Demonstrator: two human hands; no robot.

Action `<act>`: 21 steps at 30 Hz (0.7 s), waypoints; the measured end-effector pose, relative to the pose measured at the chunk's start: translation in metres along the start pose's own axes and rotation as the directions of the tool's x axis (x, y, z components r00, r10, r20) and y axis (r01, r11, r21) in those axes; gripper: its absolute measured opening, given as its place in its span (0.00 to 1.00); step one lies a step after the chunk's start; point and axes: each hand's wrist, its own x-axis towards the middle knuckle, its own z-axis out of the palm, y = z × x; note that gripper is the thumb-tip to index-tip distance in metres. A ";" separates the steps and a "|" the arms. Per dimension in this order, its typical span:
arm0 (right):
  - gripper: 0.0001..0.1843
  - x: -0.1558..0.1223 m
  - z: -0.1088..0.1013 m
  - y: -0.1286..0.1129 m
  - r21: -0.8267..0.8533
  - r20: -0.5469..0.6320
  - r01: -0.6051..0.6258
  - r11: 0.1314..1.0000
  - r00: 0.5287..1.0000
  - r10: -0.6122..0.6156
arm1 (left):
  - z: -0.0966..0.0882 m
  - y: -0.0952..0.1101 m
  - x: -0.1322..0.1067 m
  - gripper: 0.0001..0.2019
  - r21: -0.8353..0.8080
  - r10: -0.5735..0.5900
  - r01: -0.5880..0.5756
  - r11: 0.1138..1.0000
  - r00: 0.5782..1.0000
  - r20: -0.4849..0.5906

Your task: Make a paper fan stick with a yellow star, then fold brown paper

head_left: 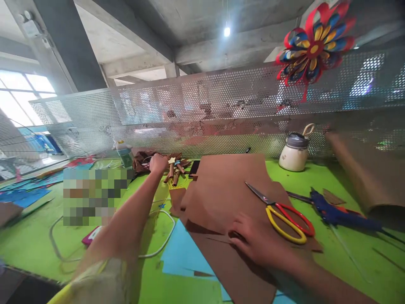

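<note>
My left hand [159, 164] reaches to the back of the table, closed, at a heap of crumpled brown paper [142, 162]. Its fingertips are partly hidden, so what they grip does not show. Just right of it lie small rolled brown paper tubes [175, 172] with a pale paper star [171, 160] and yellow string. My right hand [245, 236] rests on large brown paper sheets [226, 185], fingers bent and thumb apart, nothing visible between them. Scissors [268, 202] with one red and one yellow handle lie on the sheets beyond it, blades slightly apart.
A blue glue gun [338, 215] lies at the right, below a large brown paper roll [373, 177]. A cream bottle [294, 152] stands near the perforated metal screen [202, 114]. Light blue sheets [183, 249] stick out under the brown paper. A white cable [172, 230] loops at the left.
</note>
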 end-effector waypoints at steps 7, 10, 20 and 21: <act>0.03 0.005 0.005 0.003 0.401 -0.250 -0.045 0.915 0.956 0.156 | -0.024 0.046 -0.083 0.10 -0.174 0.130 -0.147 0.974 0.986 -0.109; 0.07 0.007 -0.009 0.001 0.789 -0.212 -0.024 0.614 0.927 0.309 | -0.017 0.065 -0.148 0.08 -0.521 0.450 -0.351 0.778 0.890 0.071; 0.13 0.003 -0.044 -0.007 0.975 -0.214 0.222 0.003 0.937 0.277 | 0.024 0.074 -0.257 0.12 -0.598 0.727 -0.482 0.640 0.631 0.270; 0.14 0.003 -0.043 -0.009 0.977 -0.202 0.213 -0.008 0.940 0.276 | 0.023 0.074 -0.259 0.12 -0.601 0.733 -0.489 0.632 0.629 0.259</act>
